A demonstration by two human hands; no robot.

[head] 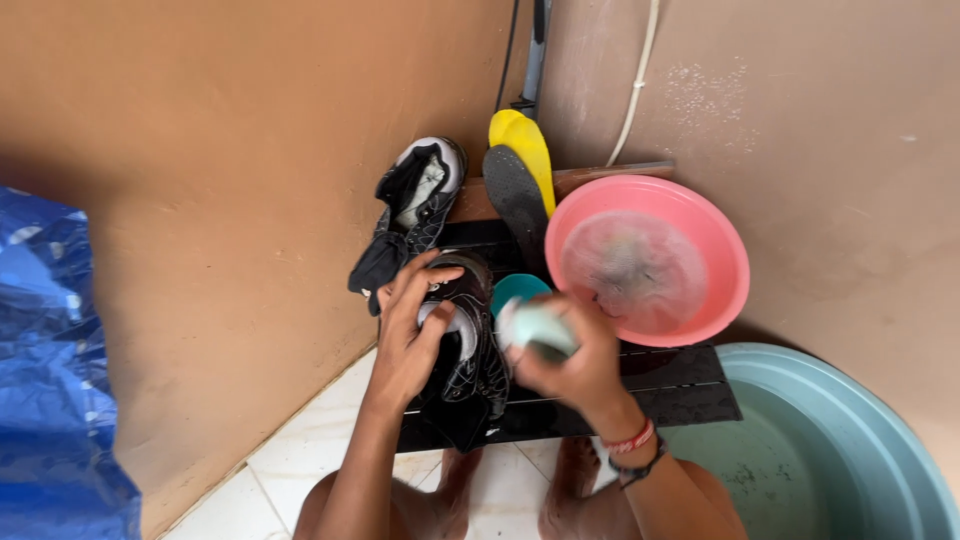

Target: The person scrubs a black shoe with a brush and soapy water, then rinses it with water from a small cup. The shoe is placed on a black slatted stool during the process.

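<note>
**Two hands on a black shoe over a dark slatted stand**

Left hand [408,335] grips a black shoe [468,350], fingers spread over its upper, thumb side toward the opening. Shoe is black mesh-like fabric with thin white line pattern, pale grey-white lining visible inside, tongue hanging loose; looks wet and shiny. It lies on a dark slatted stand [680,385], toe pointing toward the person, in the middle of the view.

Right hand [570,360] is closed around a pale mint-coloured brush [535,328], blurred, just beside the shoe on its right. Red band and dark band on that wrist.

Second black shoe [415,205] leans against the brown wall further back, white inside showing, tongue flopped out. Beside it a yellow insole [528,145] and a dark grey insole [515,200] stand upright in the corner. Pink basin [720,245] with cloudy soapy water sits on the stand at right. Small teal cup [518,288] between shoe and pink basin, partly hidden. Large pale green tub [850,440] at lower right. Blue plastic sheet [50,370] at left edge. White tiled floor [300,465] below, bare feet visible.
</note>
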